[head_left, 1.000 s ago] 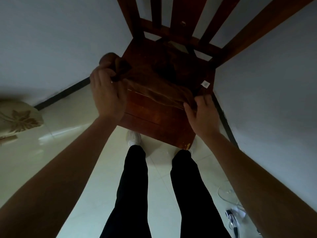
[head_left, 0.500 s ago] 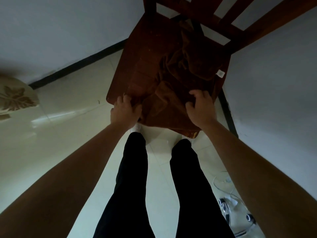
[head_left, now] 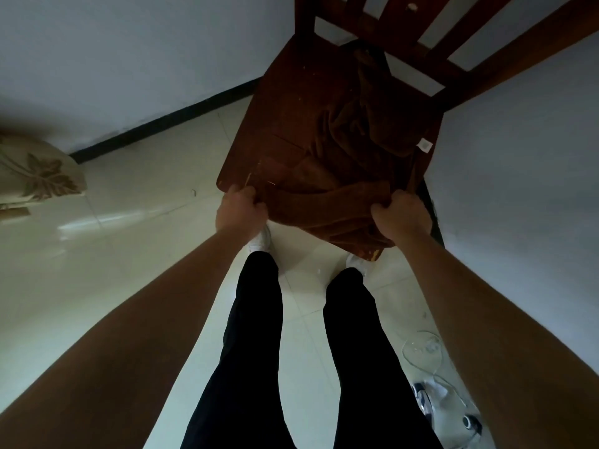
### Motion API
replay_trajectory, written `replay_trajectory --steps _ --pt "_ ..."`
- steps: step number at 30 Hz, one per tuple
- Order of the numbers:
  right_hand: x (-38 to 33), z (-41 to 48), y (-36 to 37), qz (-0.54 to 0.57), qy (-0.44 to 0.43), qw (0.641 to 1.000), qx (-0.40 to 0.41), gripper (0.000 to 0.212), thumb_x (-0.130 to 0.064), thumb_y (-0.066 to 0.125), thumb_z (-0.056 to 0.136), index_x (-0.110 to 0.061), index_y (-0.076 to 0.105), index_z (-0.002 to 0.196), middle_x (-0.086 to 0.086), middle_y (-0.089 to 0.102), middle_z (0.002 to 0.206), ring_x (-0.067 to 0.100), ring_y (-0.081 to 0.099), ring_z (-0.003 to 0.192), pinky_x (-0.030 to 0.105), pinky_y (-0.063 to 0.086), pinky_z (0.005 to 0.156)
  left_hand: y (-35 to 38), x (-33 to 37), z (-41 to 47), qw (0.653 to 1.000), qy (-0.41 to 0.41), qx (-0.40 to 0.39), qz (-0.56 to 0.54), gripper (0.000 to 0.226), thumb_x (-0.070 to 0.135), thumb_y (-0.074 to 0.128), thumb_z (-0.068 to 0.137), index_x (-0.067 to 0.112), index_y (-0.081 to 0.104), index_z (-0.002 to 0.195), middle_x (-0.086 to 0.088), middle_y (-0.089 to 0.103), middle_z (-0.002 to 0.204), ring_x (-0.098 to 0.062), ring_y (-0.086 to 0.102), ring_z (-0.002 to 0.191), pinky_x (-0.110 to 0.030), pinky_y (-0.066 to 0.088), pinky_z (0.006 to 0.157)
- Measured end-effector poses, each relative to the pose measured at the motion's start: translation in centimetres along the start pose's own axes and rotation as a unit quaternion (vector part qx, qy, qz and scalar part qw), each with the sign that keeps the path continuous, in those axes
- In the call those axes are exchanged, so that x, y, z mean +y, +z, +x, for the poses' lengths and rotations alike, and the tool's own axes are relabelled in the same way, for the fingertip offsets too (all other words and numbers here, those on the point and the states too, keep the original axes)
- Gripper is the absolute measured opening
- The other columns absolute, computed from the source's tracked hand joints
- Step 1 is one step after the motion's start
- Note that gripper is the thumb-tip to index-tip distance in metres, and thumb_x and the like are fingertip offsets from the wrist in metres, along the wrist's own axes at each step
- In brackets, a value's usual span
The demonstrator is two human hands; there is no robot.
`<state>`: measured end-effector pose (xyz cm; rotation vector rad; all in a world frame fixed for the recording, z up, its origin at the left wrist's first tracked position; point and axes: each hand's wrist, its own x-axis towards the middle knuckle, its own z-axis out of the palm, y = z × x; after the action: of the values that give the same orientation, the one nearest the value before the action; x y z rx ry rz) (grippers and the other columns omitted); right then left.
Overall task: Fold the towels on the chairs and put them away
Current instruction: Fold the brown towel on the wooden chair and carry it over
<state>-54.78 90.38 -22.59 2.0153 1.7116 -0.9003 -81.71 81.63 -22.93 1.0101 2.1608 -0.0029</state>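
Observation:
A dark brown towel lies crumpled on the seat of a reddish wooden chair, with a small white label near its right side. Its near edge hangs over the seat's front. My left hand is closed on the towel's near left corner at the seat's front edge. My right hand is closed on the near right corner. The edge is stretched between both hands. The far part of the towel is bunched toward the chair's slatted back.
The chair stands in a corner between two pale walls with a black skirting. My legs in black trousers stand just before it on pale floor tiles. A leaf-patterned cloth is at the left; cables and small devices lie at the lower right.
Both hands drew back from the seat to its front edge, closing on the towel's near corners and pulling that edge toward me. The view shifted, so the chair sits further right.

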Motion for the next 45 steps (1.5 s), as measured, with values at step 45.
replay_trajectory --steps 45 --pt "-3.3 -29.8 -33.0 0.02 -0.291 0.897 0.331 0.021 -0.035 0.054 0.097 -0.027 0.067 0.111 -0.004 0.064 0.104 0.016 0.061 0.094 0.025 0.039 0.07 -33.9 12.5 -26.1 0.86 0.35 0.372 -0.014 0.015 0.011 0.066 0.089 0.017 0.074 0.101 -0.004 0.061 0.102 -0.018 0.058 0.089 -0.026 0.045 0.072"
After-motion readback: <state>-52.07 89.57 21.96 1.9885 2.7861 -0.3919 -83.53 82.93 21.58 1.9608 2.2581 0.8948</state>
